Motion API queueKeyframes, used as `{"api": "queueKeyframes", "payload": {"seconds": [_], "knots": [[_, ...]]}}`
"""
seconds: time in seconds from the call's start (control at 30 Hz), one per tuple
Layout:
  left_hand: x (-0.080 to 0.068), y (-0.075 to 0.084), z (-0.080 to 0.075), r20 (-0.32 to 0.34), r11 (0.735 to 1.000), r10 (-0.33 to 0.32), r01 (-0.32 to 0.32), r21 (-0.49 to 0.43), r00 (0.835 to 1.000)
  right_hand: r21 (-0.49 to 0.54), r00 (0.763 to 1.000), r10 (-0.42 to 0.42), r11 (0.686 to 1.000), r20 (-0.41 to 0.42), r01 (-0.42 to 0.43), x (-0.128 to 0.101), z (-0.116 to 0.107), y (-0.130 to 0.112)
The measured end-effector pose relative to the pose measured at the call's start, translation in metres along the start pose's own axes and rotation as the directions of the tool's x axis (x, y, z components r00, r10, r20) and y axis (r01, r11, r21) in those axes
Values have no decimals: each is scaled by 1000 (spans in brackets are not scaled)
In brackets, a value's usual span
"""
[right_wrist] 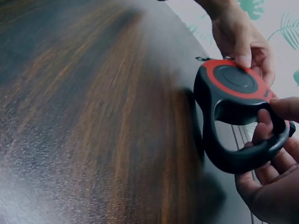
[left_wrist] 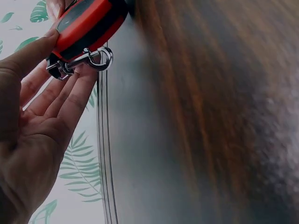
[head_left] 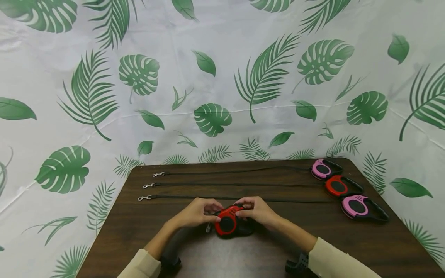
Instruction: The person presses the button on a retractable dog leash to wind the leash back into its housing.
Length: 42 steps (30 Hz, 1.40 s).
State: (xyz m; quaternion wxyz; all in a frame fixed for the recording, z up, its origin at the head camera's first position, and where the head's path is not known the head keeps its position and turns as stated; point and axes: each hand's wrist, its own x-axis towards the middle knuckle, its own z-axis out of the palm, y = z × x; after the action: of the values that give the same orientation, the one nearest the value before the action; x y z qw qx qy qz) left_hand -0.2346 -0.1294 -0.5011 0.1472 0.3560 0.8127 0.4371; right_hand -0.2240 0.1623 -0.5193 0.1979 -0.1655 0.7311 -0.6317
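Both hands hold a red and black retractable dog leash (head_left: 227, 224) near the middle of the table. My left hand (head_left: 198, 213) grips its body on the left, thumb on the red face and fingers behind. A silver snap hook (left_wrist: 96, 58) hangs at that end, by the left fingers. The right hand (head_left: 259, 211) grips the other side near the black handle (right_wrist: 243, 156), with the thumb near the red face and fingers curled around the handle loop.
Three more retractable leashes stand at the right: a pink one (head_left: 321, 169) at the back, a red one (head_left: 337, 186), then another pink one (head_left: 355, 207). Their black cords run left across the brown table (head_left: 114, 231), ending in silver hooks (head_left: 149, 185). A leaf-print cloth (head_left: 174, 131) hangs behind.
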Motion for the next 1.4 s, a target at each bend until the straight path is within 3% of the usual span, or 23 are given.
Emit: {"api": "queueKeyframes", "payload": {"seconds": [0.27,0.53,0.93,1.4], "knots": [[-3,-8,0,15,1000,7,-6,-19,1000,-174,998,-62,983,-33,56,0,5,1],[-4,-9,-1,39,1000,17,-17,-17,999,-357,993,-93,932,-73,61,2,7,2],[-5,-15,1,67,999,12,-15,34,998,-465,989,-130,882,-72,82,3,9,4],[-8,-13,2,86,999,32,-30,-20,996,-527,986,-143,846,-80,80,2,11,5]]}}
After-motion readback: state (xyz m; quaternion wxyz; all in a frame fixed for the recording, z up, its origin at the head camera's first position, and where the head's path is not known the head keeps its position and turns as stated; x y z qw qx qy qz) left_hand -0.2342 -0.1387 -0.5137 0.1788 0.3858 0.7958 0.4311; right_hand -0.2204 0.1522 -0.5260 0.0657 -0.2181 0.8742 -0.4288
